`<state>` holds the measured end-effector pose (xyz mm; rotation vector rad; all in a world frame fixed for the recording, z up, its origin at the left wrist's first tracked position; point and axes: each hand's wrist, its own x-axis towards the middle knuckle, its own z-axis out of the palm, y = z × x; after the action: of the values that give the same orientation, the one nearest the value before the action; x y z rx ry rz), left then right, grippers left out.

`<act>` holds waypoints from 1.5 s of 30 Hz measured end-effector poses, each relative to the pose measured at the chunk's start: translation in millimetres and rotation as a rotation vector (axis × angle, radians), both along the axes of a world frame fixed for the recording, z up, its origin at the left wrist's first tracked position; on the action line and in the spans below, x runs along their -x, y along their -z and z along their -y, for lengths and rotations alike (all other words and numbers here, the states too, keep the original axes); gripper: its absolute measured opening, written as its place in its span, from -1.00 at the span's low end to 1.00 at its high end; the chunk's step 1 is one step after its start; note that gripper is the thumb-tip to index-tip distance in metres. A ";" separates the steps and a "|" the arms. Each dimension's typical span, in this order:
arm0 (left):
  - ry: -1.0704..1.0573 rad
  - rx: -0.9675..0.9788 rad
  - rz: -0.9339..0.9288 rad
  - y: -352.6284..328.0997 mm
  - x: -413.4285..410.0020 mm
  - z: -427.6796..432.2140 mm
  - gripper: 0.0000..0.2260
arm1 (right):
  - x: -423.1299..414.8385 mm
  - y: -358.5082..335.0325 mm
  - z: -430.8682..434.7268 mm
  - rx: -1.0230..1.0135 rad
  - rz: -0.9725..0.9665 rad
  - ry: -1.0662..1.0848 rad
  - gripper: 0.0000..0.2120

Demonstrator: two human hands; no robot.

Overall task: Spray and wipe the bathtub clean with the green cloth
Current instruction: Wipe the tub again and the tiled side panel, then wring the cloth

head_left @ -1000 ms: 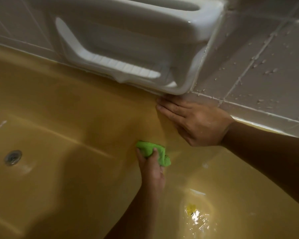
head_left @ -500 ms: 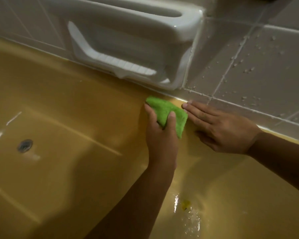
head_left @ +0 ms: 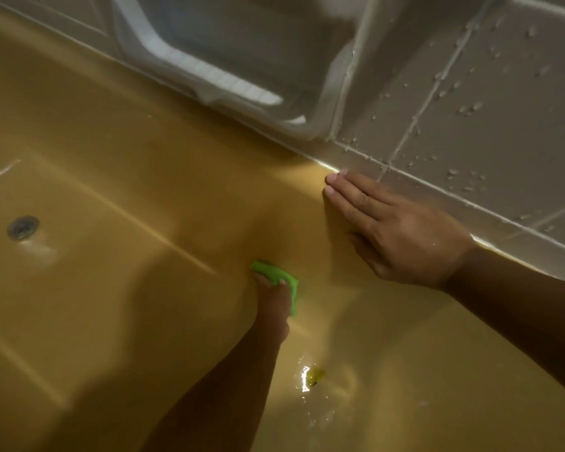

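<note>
Head view: A person is working at a yellow bathtub [head_left: 137, 135]. The left hand [head_left: 273, 306] is gripping a bunched green cloth [head_left: 282, 276] just below the middle of the frame, with fingers curling over its near edge and pressing it against the tub's sloping inner wall. The right hand [head_left: 402, 230] is lying flat at centre right on the tub's rim. Its fingers are straight and held close together, their tips reaching the pale seam where the rim meets the grey wall tiles [head_left: 490, 102]. The tiles are carrying scattered water drops at upper right. A white recessed soap dish [head_left: 216, 57] is jutting from the wall across the top of the frame, its lower edge hanging just above the rim. The two hands are sitting well apart, with bare yellow wall lying between them. Left of the cloth, the tub floor is stretching open as far as the metal drain [head_left: 23, 227] near the left edge. A wet patch [head_left: 305, 378] is glinting at lower centre, just right of the left forearm. Slight blur is softening the fine detail.
</note>
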<state>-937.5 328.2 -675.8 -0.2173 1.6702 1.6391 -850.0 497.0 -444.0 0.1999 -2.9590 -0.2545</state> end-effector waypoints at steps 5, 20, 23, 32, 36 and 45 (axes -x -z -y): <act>-0.229 -0.126 0.048 -95.6 -23.0 -27.0 -0.35 | -24.2 -3.3 -3.0 0.077 -0.002 0.024 -0.34; 0.208 0.074 -0.275 -92.0 -89.3 -22.8 -0.30 | -69.8 -4.5 -14.6 0.093 0.013 0.018 -0.28; 0.193 0.129 -0.162 -64.6 -93.6 -17.4 -0.31 | -69.8 -5.7 -15.4 0.096 0.011 0.006 -0.30; -0.296 -0.142 0.158 -111.1 -113.7 -54.0 -0.29 | -74.9 -4.4 -18.2 0.108 -0.013 -0.019 -0.35; -0.241 -0.327 -0.010 -170.4 -129.8 -62.5 -0.32 | -116.3 -5.6 -27.0 0.155 -0.016 0.004 -0.41; 0.019 -0.102 -0.290 -133.5 -171.0 -57.0 -0.31 | -162.5 -7.0 -38.5 0.128 0.018 0.015 -0.44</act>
<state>-766.6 385.3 -542.3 0.0915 1.7863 1.8026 -687.5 535.6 -437.0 0.1640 -2.9826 -0.0655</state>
